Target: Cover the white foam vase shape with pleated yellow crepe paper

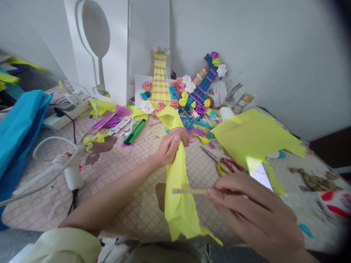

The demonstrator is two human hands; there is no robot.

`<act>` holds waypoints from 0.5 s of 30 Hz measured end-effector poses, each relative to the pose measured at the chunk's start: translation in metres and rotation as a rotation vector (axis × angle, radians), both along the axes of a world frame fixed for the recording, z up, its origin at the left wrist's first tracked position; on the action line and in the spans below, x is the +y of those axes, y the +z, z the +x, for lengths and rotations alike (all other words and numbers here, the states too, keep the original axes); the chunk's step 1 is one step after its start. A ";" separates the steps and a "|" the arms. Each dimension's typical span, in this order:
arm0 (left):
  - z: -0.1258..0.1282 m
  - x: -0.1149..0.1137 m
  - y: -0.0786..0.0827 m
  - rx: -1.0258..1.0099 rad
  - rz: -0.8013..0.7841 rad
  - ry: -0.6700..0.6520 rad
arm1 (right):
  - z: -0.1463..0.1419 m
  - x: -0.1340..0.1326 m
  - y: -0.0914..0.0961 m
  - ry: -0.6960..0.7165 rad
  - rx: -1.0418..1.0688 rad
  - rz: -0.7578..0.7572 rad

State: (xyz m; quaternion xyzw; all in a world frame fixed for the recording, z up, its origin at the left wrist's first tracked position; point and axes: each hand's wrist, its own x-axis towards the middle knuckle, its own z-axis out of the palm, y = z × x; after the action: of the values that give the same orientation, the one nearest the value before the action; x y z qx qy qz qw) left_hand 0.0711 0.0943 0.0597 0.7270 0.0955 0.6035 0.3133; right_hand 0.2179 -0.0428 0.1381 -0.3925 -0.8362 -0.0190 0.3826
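Observation:
My left hand is closed around a long crumpled piece of yellow crepe paper. Its lower end hangs down toward the table's front edge, torn at the bottom, and its top sticks out beyond my fist. In my right hand a thin wooden stick is pinched between thumb and fingers. The stick points left and crosses in front of the paper's lower part; whether it touches the paper I cannot tell. Red- and yellow-handled pliers lie on the table just beyond my right hand.
Two paper-flower-decorated guitar shapes lean at the back. A green cutter and white sticks lie left of centre. Yellow paper and a lit phone lie right. A power strip with cables stands left.

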 end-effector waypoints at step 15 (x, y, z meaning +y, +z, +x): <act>0.001 0.000 0.001 -0.001 0.004 -0.013 | 0.003 -0.005 -0.008 0.040 0.024 -0.021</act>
State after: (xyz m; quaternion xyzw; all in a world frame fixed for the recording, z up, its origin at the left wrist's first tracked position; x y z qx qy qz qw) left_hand 0.0722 0.0939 0.0607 0.7279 0.0894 0.6021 0.3156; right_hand 0.2208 -0.0477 0.1297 -0.3798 -0.8393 0.0024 0.3889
